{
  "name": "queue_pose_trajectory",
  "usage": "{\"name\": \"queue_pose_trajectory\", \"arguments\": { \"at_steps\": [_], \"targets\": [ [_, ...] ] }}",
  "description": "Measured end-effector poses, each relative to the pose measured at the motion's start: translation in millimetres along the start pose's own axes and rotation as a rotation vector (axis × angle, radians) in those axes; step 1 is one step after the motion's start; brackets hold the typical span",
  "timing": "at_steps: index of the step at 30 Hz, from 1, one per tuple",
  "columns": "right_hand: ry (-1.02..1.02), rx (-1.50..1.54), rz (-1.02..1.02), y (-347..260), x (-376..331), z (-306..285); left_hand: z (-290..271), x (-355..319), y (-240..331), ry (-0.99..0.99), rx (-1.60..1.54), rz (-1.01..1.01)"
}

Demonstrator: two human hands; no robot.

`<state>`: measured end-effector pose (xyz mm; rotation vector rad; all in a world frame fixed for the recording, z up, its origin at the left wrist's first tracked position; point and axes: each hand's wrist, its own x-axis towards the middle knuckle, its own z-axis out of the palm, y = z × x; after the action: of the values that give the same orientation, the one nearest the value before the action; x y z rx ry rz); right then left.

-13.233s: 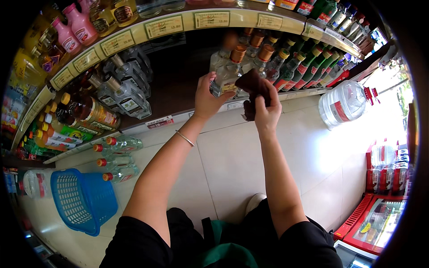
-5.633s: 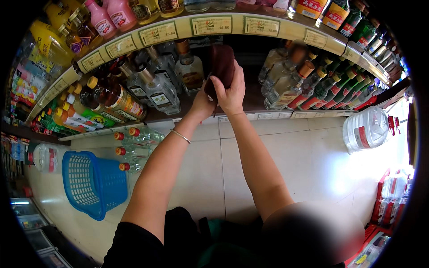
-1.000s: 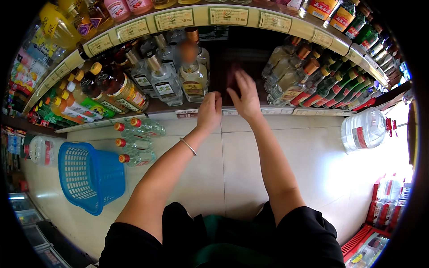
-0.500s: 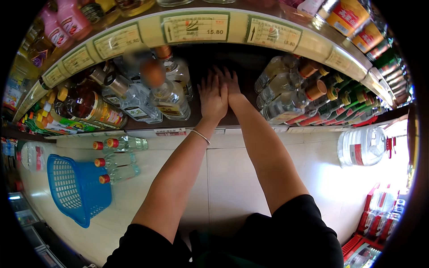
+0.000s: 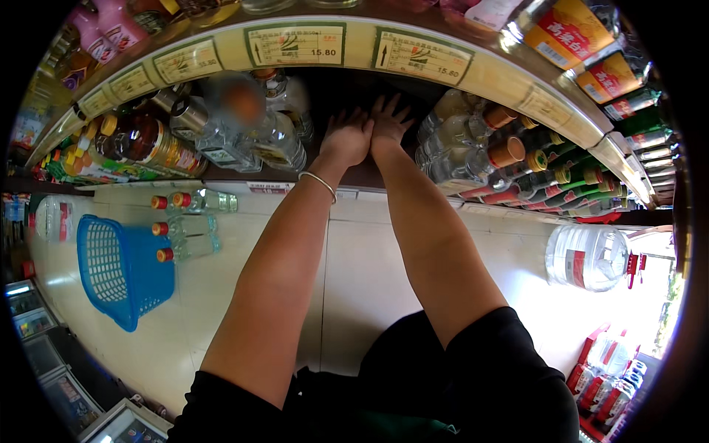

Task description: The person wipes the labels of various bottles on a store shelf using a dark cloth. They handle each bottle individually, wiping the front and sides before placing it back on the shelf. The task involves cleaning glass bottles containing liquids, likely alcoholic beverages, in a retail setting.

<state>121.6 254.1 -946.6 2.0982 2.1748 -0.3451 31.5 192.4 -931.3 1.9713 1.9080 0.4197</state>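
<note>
Both my arms reach into a dark gap on the lower shelf (image 5: 354,173), under the shelf edge with its price labels (image 5: 295,44). My left hand (image 5: 347,136), with a thin bracelet on its wrist, lies with the fingers pointing into the gap. My right hand (image 5: 388,118) rests beside it, touching it, fingers spread flat. Whether anything is under the palms is hidden in the dark. Clear glass bottles (image 5: 273,140) stand just left of my hands. Clear bottles with brown caps (image 5: 473,155) stand just to the right.
A blue plastic basket (image 5: 122,269) stands on the tiled floor at the left, with three red-capped clear bottles (image 5: 188,221) lying beside it. A big water jug (image 5: 587,258) sits on the floor at the right, red packs (image 5: 605,369) below it. Green bottles (image 5: 583,188) fill the shelf's right end.
My hands held a dark cloth up before the shelf earlier. They have since gone deeper into the gap between the bottles, side by side, and my head has moved closer to the shelf.
</note>
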Motion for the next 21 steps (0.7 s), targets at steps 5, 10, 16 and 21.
{"name": "queue_pose_trajectory", "arguments": {
  "at_steps": [5, 10, 16, 21],
  "targets": [
    [-0.072, 0.028, -0.009, -1.7, -27.8, 7.1, -7.5, -31.8, 11.8, -0.051, -0.033, -0.096],
    [-0.121, 0.112, -0.085, -3.5, -44.8, 3.7, 0.1, -43.1, 8.9, 0.142, -0.072, -0.067],
    [-0.022, 0.148, -0.176, -15.2, -134.0, -2.5, -36.0, -82.2, 24.4, -0.018, -0.020, -0.207],
    [-0.082, 0.237, -0.246, 4.6, -130.0, -23.2, -29.6, -86.9, 6.9, 0.071, -0.390, -0.191]
  ]
}}
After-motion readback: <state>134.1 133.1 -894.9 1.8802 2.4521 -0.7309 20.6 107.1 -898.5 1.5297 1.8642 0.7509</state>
